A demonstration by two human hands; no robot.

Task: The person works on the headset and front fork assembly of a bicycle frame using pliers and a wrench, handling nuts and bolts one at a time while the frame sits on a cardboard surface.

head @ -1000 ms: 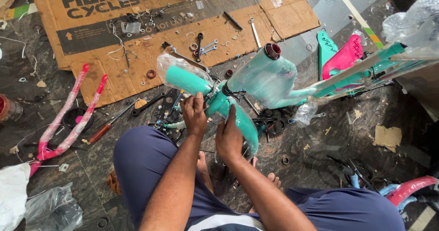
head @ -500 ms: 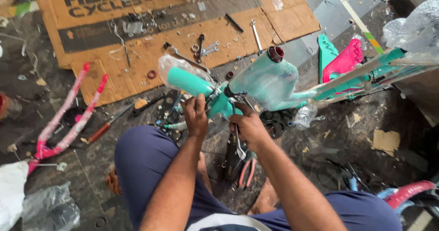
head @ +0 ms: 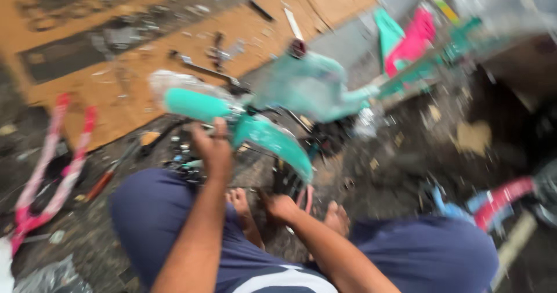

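Observation:
The view is motion-blurred. A small teal bicycle (head: 272, 139), partly wrapped in clear plastic, lies across the floor in front of my knees, its teal handlebar grip (head: 194, 104) pointing left. My left hand (head: 214, 148) is closed on the frame just behind that grip, next to the teal fender. My right hand (head: 281, 207) is low between my knees, fingers curled beside the red handles of a pair of pliers (head: 306, 197) by my bare foot (head: 335, 216). The blur hides whether it grips them.
A flattened cardboard sheet (head: 174, 32) with scattered tools and small parts lies beyond the bicycle. A pink fork (head: 46, 171) rests at left, pink and teal parts (head: 406, 38) at upper right, a red and blue piece (head: 493, 197) at right. Debris litters the dark floor.
My right hand has left the bicycle frame and dropped down to the pliers between my knees. My left hand stays on the frame. The camera has swung and blurred.

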